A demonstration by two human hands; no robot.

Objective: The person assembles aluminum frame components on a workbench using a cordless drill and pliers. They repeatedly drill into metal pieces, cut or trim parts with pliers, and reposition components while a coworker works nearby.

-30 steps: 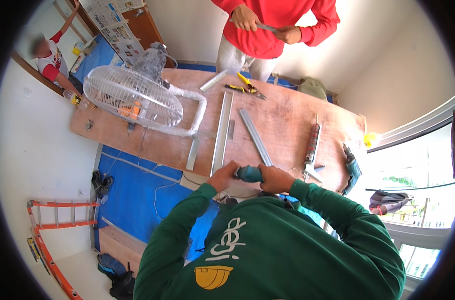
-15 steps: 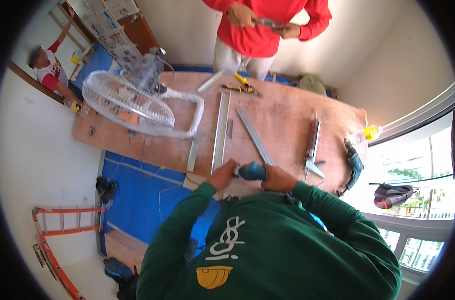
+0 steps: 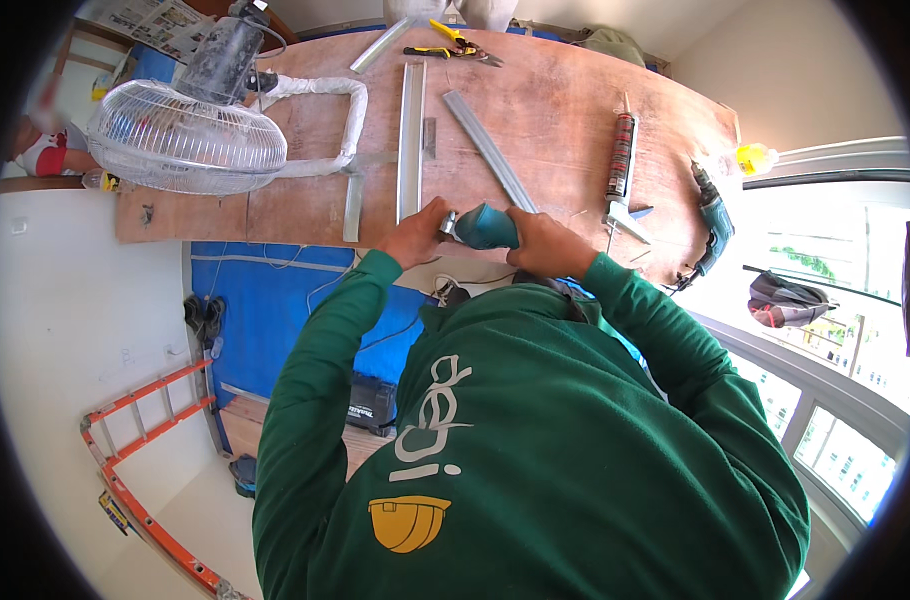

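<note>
Close to my body, at the near edge of the wooden table (image 3: 565,110), I hold a teal power tool (image 3: 487,228) with a grey metal front end. Its exact kind is hard to make out from above. My left hand (image 3: 415,234) is closed at the metal end. My right hand (image 3: 553,245) grips the other end of the teal body. Just beyond my left hand lies a long metal channel (image 3: 411,145). A second metal strip (image 3: 490,150) lies aslant, its near end behind the tool and my right hand.
A wrapped fan (image 3: 190,140) takes up the table's left. Yellow-handled snips (image 3: 455,45) lie at the far side. A caulking gun (image 3: 623,170) and a teal drill (image 3: 713,220) are on the right. An orange ladder (image 3: 140,500) stands at lower left; a black case (image 3: 373,402) sits below.
My view has tilted down, so the table sits higher in the picture and the person in red across it is mostly out of view. Both hands still hold the teal tool.
</note>
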